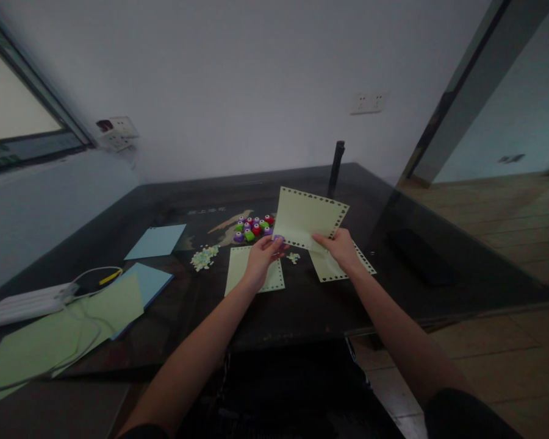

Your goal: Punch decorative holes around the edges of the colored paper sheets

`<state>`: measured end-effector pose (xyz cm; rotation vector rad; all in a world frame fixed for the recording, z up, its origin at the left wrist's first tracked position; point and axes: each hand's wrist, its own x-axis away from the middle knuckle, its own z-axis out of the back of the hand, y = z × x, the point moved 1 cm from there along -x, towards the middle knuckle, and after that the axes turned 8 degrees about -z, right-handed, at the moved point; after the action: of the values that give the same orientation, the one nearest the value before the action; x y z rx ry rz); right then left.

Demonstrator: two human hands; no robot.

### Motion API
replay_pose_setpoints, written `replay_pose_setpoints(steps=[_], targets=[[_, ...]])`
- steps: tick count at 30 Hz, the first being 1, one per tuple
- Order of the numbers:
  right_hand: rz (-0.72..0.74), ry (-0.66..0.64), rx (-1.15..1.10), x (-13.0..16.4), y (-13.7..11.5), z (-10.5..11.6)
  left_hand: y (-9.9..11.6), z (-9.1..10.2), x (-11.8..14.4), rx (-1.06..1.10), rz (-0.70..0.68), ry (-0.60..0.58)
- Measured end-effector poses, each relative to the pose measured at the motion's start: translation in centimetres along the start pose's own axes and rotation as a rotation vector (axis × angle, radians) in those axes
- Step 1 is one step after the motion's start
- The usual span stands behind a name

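Head view: green sheet (307, 216) tilted upright, long axis sideways.

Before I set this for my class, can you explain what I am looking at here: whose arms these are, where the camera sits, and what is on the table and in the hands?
There is no machine here. The one picture comes from a camera worn on a person's head, looking forward and down, so the two bare arms are that person's own. Both hands hold up a pale green sheet with punched holes along its edges: the left hand at its lower left, together with a small purple punch, the right hand at its lower edge. On the dark table below lie two more punched green sheets, a cluster of small coloured punches and a little heap of paper bits. To the left are blue sheets, plain green paper and a white cable.
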<state>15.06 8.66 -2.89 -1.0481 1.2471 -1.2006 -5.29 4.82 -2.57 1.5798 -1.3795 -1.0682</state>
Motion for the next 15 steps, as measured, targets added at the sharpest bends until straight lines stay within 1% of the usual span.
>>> replay_pose_setpoints(steps=[5,15], targets=[[0.034,-0.002,0.053,0.13,-0.28,-0.02,0.13,0.0,0.04,-0.019,-0.005,0.002],[0.059,-0.033,0.031,-0.05,0.07,-0.09,0.21,-0.07,-0.01,-0.009,-0.017,0.008]])
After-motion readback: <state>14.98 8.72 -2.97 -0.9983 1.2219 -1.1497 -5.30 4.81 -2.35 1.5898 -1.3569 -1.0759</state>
